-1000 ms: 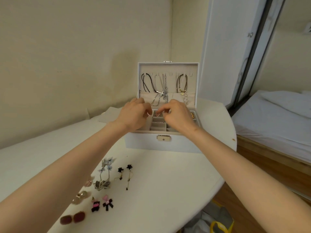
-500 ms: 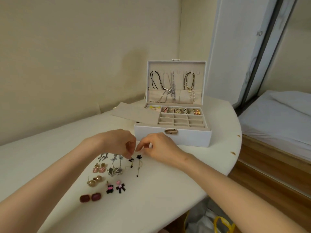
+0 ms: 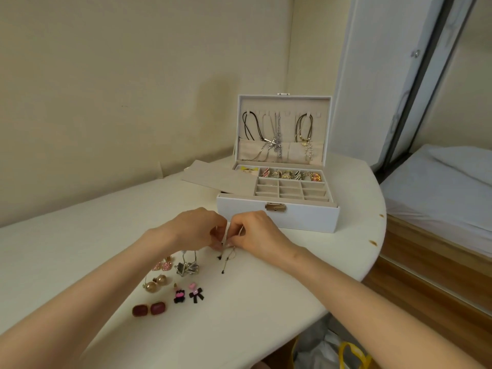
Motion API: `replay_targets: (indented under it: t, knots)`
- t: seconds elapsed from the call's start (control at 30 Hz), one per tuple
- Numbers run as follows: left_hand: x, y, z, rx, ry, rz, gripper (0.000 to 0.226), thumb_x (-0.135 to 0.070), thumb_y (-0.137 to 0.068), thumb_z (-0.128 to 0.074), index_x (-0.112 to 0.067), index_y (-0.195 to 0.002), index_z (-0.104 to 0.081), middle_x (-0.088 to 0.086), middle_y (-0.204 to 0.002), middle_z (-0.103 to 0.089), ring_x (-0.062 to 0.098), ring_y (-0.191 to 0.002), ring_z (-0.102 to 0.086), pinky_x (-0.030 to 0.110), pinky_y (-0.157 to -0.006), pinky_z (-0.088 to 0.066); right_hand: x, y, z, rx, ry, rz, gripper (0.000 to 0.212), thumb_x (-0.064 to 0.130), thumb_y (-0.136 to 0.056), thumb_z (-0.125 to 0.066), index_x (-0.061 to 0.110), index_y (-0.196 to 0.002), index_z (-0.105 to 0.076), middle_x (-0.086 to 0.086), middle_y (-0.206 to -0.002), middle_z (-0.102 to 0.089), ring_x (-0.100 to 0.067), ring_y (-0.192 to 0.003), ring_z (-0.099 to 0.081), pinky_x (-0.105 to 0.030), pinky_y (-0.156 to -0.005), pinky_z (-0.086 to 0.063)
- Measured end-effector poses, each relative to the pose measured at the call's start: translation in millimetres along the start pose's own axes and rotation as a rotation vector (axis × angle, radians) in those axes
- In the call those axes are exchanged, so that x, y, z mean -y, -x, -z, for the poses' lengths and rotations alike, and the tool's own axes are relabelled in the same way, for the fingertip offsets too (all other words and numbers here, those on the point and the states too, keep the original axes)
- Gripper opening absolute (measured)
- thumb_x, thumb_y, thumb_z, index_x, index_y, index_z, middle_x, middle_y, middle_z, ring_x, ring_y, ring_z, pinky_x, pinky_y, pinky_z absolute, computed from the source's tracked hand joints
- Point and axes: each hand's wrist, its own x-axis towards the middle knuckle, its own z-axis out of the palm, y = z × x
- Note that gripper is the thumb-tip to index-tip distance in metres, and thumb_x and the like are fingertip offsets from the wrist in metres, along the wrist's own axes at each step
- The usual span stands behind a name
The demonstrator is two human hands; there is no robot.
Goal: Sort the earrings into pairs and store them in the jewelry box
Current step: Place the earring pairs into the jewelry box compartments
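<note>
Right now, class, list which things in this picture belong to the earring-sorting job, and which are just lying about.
Belong: black drop earrings, pinched by left hand and right hand; pink earrings; silver earrings; gold earrings; bow earrings; maroon earrings; jewelry box.
Lying about: necklaces; rings; bed; yellow-handled bag.

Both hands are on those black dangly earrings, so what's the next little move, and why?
Probably lift the black drop earrings together and carry them to an empty compartment of the open jewelry box: the left hand and right hand both pinch them, and that compartment looks bare.
</note>
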Motion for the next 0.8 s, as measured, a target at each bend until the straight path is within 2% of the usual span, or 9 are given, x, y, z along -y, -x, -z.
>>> replay_targets:
  t: [0.1,0.17,0.3,0.43,0.5,0.6,0.67,0.73,0.8]
  knots:
    - [-2.5,-1.8,1.8,-0.031,-0.016,-0.049,0.017,-0.026,-0.085,-0.064,-0.027,-0.077,-0.049,-0.012,-0.08,-0.054,0.012,-0.077,-0.05,0.018,-0.061,-0.034,-1.7,3.1,3.0,0.025,0.085,0.031,0.011,0.008,-0.077,-0.069,0.012,-0.087,-0.072,0.0,-0.088,-0.062,-0.011,-0.08,-0.052,-0.023,-0.073,-0.041]
    - [-3.6,-4.0,4.9,-0.038,-0.023,-0.041,0.023,-0.024,-0.085,-0.064,-0.026,-0.07,-0.046,-0.008,-0.079,-0.055,0.015,-0.079,-0.051,0.022,-0.066,-0.037,-3.0,5.0,5.4,0.04,0.114,0.023,0.014,0.008,-0.079,-0.069,0.011,-0.092,-0.072,-0.003,-0.094,-0.062,-0.014,-0.084,-0.054,-0.022,-0.074,-0.042]
    - [-5.5,-7.6,11.2,-0.052,0.056,-0.011,0.028,-0.018,-0.082,-0.068,-0.023,-0.064,-0.047,-0.01,-0.068,-0.056,0.009,-0.065,-0.053,0.019,-0.058,-0.039,-6.7,8.4,11.3,0.044,0.089,-0.01,0.016,0.004,-0.079,-0.067,0.008,-0.093,-0.074,-0.006,-0.096,-0.071,-0.017,-0.09,-0.063,-0.024,-0.078,-0.048]
    - [-13.8,-9.6,15.9,-0.099,0.13,-0.034,0.028,-0.018,-0.078,-0.072,-0.02,-0.065,-0.048,-0.01,-0.064,-0.056,0.0,-0.058,-0.05,0.011,-0.051,-0.035,-11.3,13.6,18.5,0.024,0.079,-0.021,0.016,0.004,-0.078,-0.065,0.009,-0.09,-0.074,-0.002,-0.092,-0.072,-0.011,-0.082,-0.061,-0.022,-0.076,-0.048]
    - [-18.5,-12.0,16.6,-0.15,0.161,-0.058,0.03,-0.016,-0.077,-0.073,-0.022,-0.066,-0.046,-0.008,-0.065,-0.058,0.005,-0.06,-0.052,0.013,-0.055,-0.038,-14.3,17.6,24.4,-0.03,0.038,-0.04,0.013,0.002,-0.077,-0.063,0.007,-0.085,-0.073,0.001,-0.084,-0.069,-0.007,-0.076,-0.057,-0.021,-0.076,-0.046]
    - [-27.5,-15.9,15.7,-0.251,0.276,-0.101,0.026,-0.012,-0.078,-0.072,-0.017,-0.088,-0.049,0.001,-0.073,-0.065,0.017,-0.067,-0.058,0.025,-0.065,-0.045,-19.2,23.4,40.5,-0.203,-0.036,-0.083,0.012,-0.001,-0.075,-0.062,0.007,-0.078,-0.068,0.004,-0.074,-0.063,-0.01,-0.069,-0.055,-0.025,-0.072,-0.047]
    - [-34.0,-19.9,12.6,-0.309,0.283,-0.131,0.033,-0.012,-0.079,-0.069,-0.015,-0.105,-0.049,-0.001,-0.073,-0.064,0.014,-0.064,-0.056,0.019,-0.059,-0.042,-23.4,25.8,53.2,-0.33,0.016,-0.104,0.016,-0.001,-0.076,-0.063,0.01,-0.086,-0.069,0.0,-0.077,-0.063,-0.014,-0.071,-0.056,-0.028,-0.073,-0.048]
    - [-40.2,-25.3,8.6,-0.354,0.301,-0.118,0.032,-0.011,-0.081,-0.067,-0.016,-0.106,-0.049,0.0,-0.073,-0.066,0.007,-0.059,-0.053,0.012,-0.049,-0.038,-28.7,26.9,64.0,-0.387,0.199,-0.137,0.025,0.002,-0.081,-0.06,0.012,-0.103,-0.067,-0.004,-0.092,-0.066,-0.019,-0.087,-0.059,-0.028,-0.08,-0.044]
    - [-45.9,-31.2,5.9,-0.402,0.359,-0.067,0.032,-0.01,-0.08,-0.065,-0.016,-0.106,-0.046,0.003,-0.075,-0.067,0.012,-0.062,-0.057,0.02,-0.053,-0.042,-32.7,26.8,70.7,-0.37,0.353,-0.165,0.025,0.002,-0.085,-0.055,0.011,-0.105,-0.067,-0.006,-0.101,-0.063,-0.023,-0.101,-0.057,-0.028,-0.079,-0.04]
